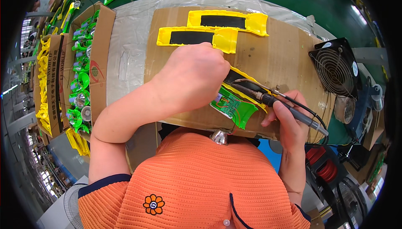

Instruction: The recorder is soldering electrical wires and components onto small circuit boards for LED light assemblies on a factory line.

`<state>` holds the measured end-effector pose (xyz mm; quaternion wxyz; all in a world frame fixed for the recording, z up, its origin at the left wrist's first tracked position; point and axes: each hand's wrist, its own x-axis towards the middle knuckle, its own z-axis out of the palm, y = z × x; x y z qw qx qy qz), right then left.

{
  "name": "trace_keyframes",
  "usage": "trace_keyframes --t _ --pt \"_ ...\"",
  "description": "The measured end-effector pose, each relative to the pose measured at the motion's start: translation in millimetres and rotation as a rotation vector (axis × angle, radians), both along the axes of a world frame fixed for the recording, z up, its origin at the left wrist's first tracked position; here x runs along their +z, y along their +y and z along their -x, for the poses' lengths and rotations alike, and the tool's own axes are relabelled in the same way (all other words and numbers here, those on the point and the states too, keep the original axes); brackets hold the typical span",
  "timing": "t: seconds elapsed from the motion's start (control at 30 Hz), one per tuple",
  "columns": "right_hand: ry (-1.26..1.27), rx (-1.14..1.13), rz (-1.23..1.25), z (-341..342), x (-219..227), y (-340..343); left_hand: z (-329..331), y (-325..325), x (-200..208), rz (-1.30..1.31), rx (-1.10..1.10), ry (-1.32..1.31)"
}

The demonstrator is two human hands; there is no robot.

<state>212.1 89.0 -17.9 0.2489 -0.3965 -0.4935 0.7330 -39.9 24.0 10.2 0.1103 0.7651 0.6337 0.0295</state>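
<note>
One soldering iron (268, 99) lies in the closed right grip (291, 122), over a yellow shell (247, 97) beside a green shell (240, 118); the left grip's (190, 76) closure and hold are hidden. Soldering seems underway, next needing steadiness.

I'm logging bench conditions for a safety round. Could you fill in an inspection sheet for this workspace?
Surface: cardboard sheet, dark-spotted, over a pale covering.
Job's things: nearer yellow shell beside a green shell; silver cup by the cardboard's near edge.
Clutter: two other yellow shells, farther back.
Hands: left hand curled at the nearer yellow shell's end, its grip hidden; right hand holds a soldering iron over that shell.
Cables: black cable beside the soldering iron; its far end is unclear.
Surroundings: box of green parts to the left, fan to the right.
</note>
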Motion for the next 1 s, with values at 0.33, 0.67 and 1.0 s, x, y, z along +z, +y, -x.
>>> trace_keyframes --t 0.33,0.67,1.0 --pt "0.027 -0.010 -0.025 1.4 -3.1 -2.8 0.6 -3.5 -4.0 0.001 0.035 -0.041" --pt "-0.063 0.028 -0.074 4.1 -0.4 -2.3 -0.5 -1.4 -3.6 0.020 0.037 -0.019" --pt "-0.003 -0.018 0.008 4.0 1.4 -3.1 -0.4 -1.8 -2.6 0.022 0.028 -0.006"
